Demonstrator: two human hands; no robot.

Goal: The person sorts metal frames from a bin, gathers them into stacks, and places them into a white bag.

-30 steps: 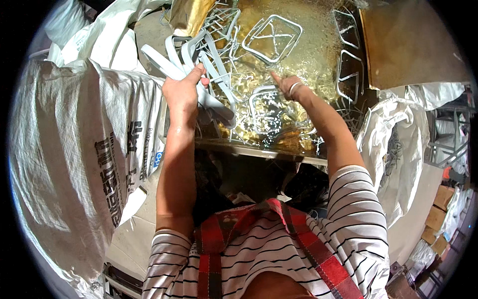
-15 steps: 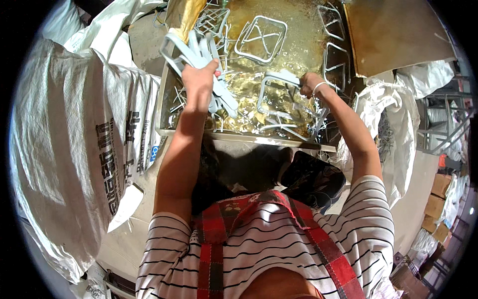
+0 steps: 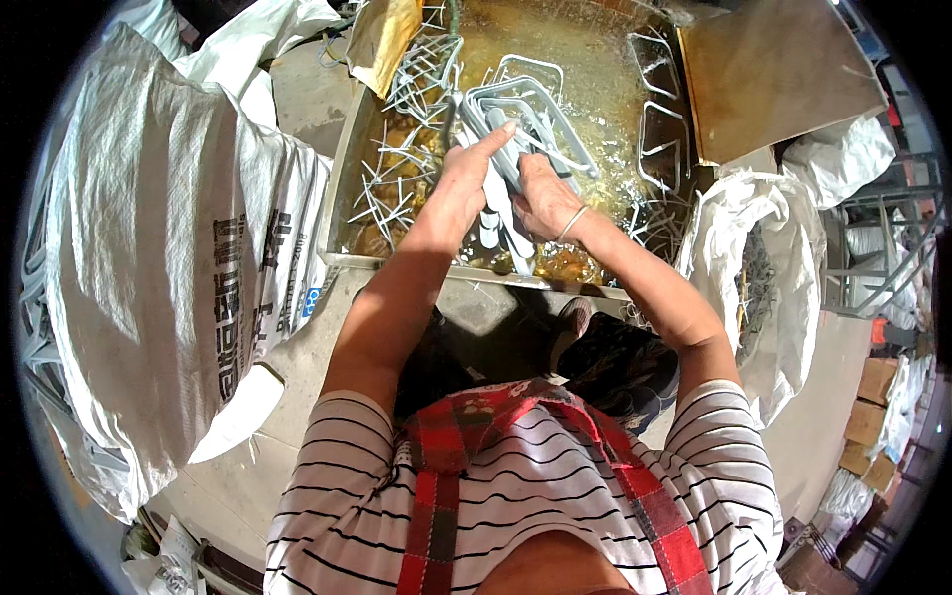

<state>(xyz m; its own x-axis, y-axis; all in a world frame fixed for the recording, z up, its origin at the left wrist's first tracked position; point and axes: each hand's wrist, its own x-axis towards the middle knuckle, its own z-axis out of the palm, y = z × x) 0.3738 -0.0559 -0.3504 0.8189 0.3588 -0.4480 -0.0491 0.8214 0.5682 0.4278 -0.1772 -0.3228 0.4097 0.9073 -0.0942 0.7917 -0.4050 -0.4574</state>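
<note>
In front of me, both hands are on a bundle of grey plastic frames [image 3: 507, 157] above a wet, shallow metal-rimmed tray [image 3: 466, 271]. My left hand [image 3: 462, 188] is closed round the left side of the bundle, thumb lying along the top. From the right, my right hand [image 3: 543, 200] grips the same bundle, its fingers curled and partly hidden. The frames are rounded loops with flat strips hanging toward me. Just beyond them another loose frame [image 3: 535, 65] lies in the tray, partly covered by the bundle.
Thin grey plastic scraps [image 3: 385, 203] are heaped along the tray's left side. Two more frames [image 3: 662, 149] lie along its right edge. A brown board [image 3: 783, 79] leans at the far right. Large white woven sacks stand left [image 3: 149, 258] and right [image 3: 793, 288] of the tray.
My left hand has moved right with its bundle, and my right hand has come left with its frame. Both hands now meet on one bundle mid-tray.
</note>
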